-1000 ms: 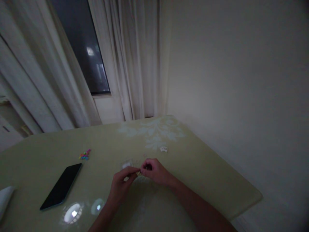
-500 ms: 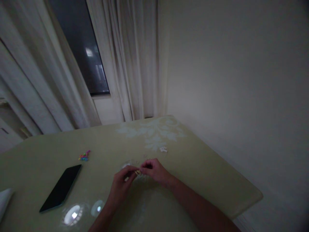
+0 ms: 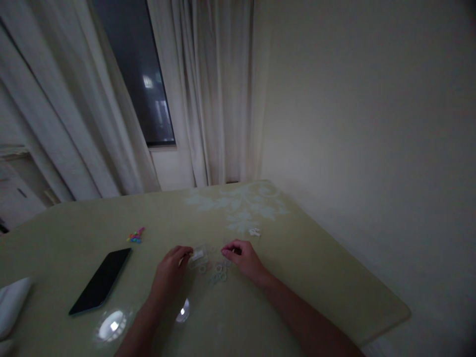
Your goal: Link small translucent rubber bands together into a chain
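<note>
My left hand [image 3: 173,267] is closed in a pinch at the left edge of a small clear plastic box [image 3: 202,247]. A tiny yellowish bit shows at its fingertips, too small to name. My right hand [image 3: 245,259] is also pinched, just right of the box and above the table; what its fingers hold, if anything, cannot be made out. Between and below the hands lie several small pale rings [image 3: 223,276], some whitish, some greenish, loose on the table. A white patch shows inside the box.
A black phone [image 3: 101,281] lies at the left of the table [image 3: 297,277]. Behind it is a little heap of colourful beads [image 3: 136,236]. Small white pieces [image 3: 255,232] lie beyond my right hand. A white object [image 3: 15,302] sits at the left edge.
My hands were together around small yellowish rings and have come apart, the left moving left toward the clear box. The loose rings between them now show. The view has shifted slightly.
</note>
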A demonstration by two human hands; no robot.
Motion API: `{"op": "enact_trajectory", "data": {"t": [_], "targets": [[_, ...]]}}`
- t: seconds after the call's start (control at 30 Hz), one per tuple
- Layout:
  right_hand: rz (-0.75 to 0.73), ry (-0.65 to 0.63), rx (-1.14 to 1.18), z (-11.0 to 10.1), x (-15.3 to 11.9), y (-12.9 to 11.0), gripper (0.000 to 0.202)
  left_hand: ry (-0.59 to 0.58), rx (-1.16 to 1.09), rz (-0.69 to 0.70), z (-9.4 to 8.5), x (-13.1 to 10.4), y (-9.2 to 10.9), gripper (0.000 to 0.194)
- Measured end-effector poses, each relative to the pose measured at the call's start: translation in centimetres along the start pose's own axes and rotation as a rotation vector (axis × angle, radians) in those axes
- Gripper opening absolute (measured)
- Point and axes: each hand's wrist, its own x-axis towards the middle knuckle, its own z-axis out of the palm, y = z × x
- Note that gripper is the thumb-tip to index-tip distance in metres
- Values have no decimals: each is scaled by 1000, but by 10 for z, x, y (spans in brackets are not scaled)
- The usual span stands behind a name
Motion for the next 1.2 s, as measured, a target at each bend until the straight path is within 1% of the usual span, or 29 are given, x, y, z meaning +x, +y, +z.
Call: {"op": "enact_trajectory", "data": {"t": [0.07, 0.17, 0.3, 0.4, 0.5, 0.63, 0.83, 0.93, 1.03, 1.1, 1.2], "targets": [[-11, 2, -21, -1, 0, -2, 15, -51, 68, 64, 1, -1, -1, 31], [-26, 2, -50, -1, 1, -3, 12, -155, 172, 123, -4, -3, -1, 33], [-68, 16, -141, -3, 2, 0, 7, -311, 328, 162, -10, -4, 11, 42], [-160, 38, -269, -4, 4, 3, 5, -370, 396, 229, -10, -4, 19, 44], [-227, 31, -424, -3, 4, 5, 10, -358, 436, 259, -7, -3, 21, 45], [-216, -18, -548, -2, 2, 4, 10, -356, 460, 277, -4, -3, 22, 50], [-230, -108, -612, -2, -3, -1, 9, -421, 535, 253, -2, -2, 29, 48], [-236, -151, -615, -1, -5, -5, 9, -425, 556, 258, 0, -3, 31, 44], [-234, -176, -606, 2, -8, -7, 8, -398, 555, 273, 2, -4, 28, 45], [-241, -198, -628, 3, -8, -6, 10, -360, 547, 291, 4, -5, 25, 48], [-260, -230, -700, 5, -9, -3, 8, -306, 537, 355, 7, -7, 19, 53]]}}
